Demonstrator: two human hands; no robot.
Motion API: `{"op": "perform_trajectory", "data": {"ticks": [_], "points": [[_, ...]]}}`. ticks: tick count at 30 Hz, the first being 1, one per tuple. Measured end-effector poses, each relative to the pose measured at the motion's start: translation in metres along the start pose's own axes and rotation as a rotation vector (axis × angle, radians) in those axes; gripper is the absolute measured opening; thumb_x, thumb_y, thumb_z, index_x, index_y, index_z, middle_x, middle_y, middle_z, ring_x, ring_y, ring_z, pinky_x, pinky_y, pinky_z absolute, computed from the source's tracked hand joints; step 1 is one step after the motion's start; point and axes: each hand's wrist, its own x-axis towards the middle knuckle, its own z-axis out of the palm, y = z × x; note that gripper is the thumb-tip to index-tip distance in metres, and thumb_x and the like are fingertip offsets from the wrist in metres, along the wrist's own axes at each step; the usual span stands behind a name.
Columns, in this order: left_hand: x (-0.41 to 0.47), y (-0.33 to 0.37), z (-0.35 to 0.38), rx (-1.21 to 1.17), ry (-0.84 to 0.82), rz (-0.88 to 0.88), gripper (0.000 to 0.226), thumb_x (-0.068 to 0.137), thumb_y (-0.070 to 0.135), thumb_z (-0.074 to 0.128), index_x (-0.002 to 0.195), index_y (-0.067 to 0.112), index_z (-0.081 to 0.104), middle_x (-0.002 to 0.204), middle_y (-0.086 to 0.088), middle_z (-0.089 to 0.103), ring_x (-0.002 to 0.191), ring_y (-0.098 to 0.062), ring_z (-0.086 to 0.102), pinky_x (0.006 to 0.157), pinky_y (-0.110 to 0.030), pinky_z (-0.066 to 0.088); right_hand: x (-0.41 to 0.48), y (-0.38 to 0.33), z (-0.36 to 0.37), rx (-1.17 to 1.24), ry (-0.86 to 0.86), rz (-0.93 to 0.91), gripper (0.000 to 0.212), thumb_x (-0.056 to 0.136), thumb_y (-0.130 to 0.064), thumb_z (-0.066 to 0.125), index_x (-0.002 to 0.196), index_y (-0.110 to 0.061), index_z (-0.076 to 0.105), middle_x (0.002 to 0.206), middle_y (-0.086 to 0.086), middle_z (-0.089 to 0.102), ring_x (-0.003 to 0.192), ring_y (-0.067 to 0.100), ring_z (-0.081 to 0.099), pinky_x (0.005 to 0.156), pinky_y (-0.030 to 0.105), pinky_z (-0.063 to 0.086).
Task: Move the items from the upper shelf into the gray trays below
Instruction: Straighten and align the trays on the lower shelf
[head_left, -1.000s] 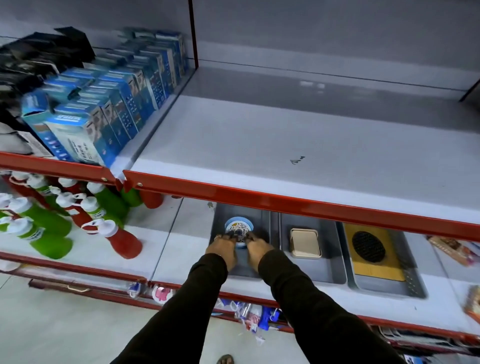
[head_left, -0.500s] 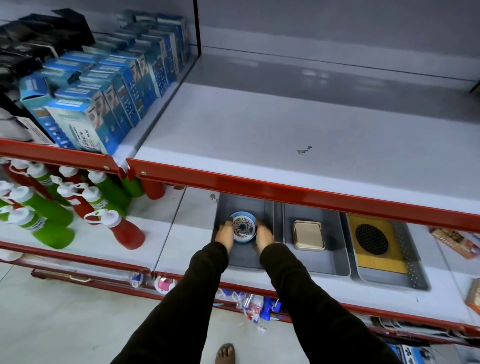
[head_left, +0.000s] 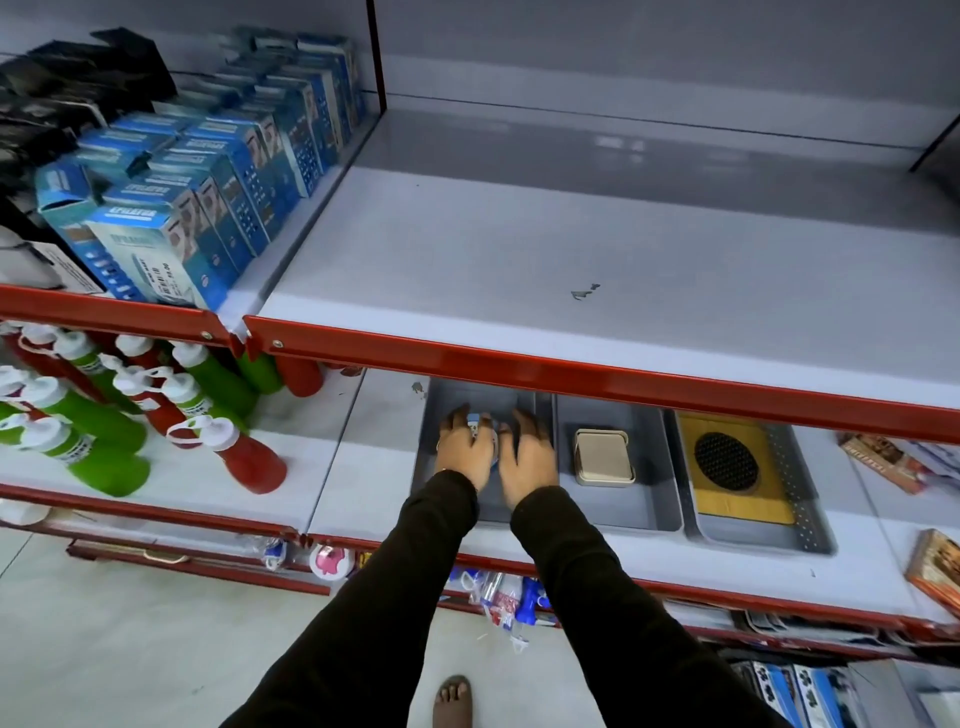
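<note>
Three gray trays stand side by side on the lower shelf. In the left tray (head_left: 441, 400) both hands cover a round blue-rimmed item (head_left: 475, 423), of which only a sliver shows. My left hand (head_left: 464, 451) lies over it with fingers spread. Beside it on the right, my right hand (head_left: 527, 457) has its fingers apart. The middle tray (head_left: 652, 499) holds a beige square box (head_left: 604, 457). A yellow board with a dark round grid (head_left: 727, 467) lies in the right tray (head_left: 810, 514). The upper shelf (head_left: 597, 249) above the trays is bare.
Blue boxes (head_left: 197, 208) fill the upper shelf's left section. Green and red bottles (head_left: 130, 415) lie on the lower shelf at left. Packets (head_left: 883, 460) sit at the right. A red shelf edge (head_left: 597, 379) overhangs the trays' backs. A bare foot (head_left: 453, 701) is on the floor.
The hands moved forward over the round blue-rimmed item and spread their fingers; it showed fully between them before and is mostly covered now.
</note>
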Motion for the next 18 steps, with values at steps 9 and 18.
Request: {"op": "perform_trajectory", "data": {"ticks": [9, 18], "points": [[-0.031, 0.036, 0.071, 0.139, -0.049, 0.216, 0.031, 0.1, 0.022, 0.044, 0.12, 0.005, 0.06, 0.119, -0.019, 0.064, 0.11, -0.035, 0.06, 0.1, -0.038, 0.048, 0.003, 0.07, -0.094, -0.136, 0.139, 0.027, 0.03, 0.1, -0.026, 0.043, 0.117, -0.007, 0.059, 0.114, 0.014, 0.064, 0.102, 0.028, 0.065, 0.082, 0.027, 0.047], [-0.04, 0.033, 0.144, 0.275, -0.308, 0.021, 0.044, 0.104, 0.033, 0.032, 0.113, 0.005, 0.064, 0.113, -0.018, 0.068, 0.104, -0.029, 0.064, 0.1, -0.035, 0.048, 0.022, 0.125, -0.129, -0.631, -0.301, 0.007, 0.044, 0.094, -0.026, 0.048, 0.135, -0.01, 0.051, 0.138, 0.016, 0.052, 0.124, 0.031, 0.053, 0.108, 0.043, 0.043]]}}
